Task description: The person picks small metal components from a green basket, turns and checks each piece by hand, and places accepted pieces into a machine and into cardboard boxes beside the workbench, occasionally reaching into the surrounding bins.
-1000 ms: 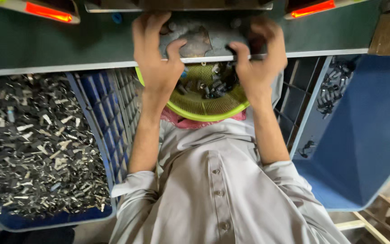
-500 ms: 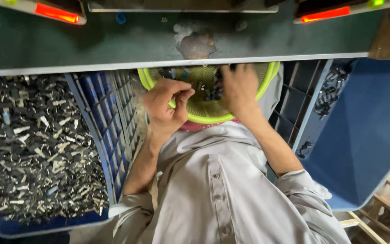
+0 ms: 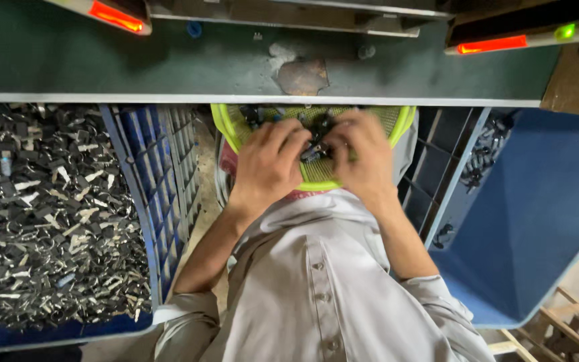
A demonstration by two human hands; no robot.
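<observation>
Both hands sit close together in the person's lap, just under the edge of the bench. The left hand is curled, with its fingertips bent in toward the middle. The right hand is curled too, and its fingers meet the left ones. Between them they pinch a small dark part. It is mostly hidden by the fingers, so I cannot tell its full shape.

The part looks tiny and hard, maybe metal and plastic. I think it is light and stiff, not soft. It could slip out easily because it is so small. The best way to hold it looks like a pinch with the fingertips on its two sides.

Right under the hands is a round yellow-green basket. It has more small dark parts lying in it, just past the fingers.

To the left of the left hand, well apart, is a big blue crate. It is full of a heap of little black and silver pieces.

To the right of the right hand is a dark crate with a few dark pieces in it, and beside it a blue bin wall.

Beyond the hands is the green bench top, with red lights at its far edge.
</observation>
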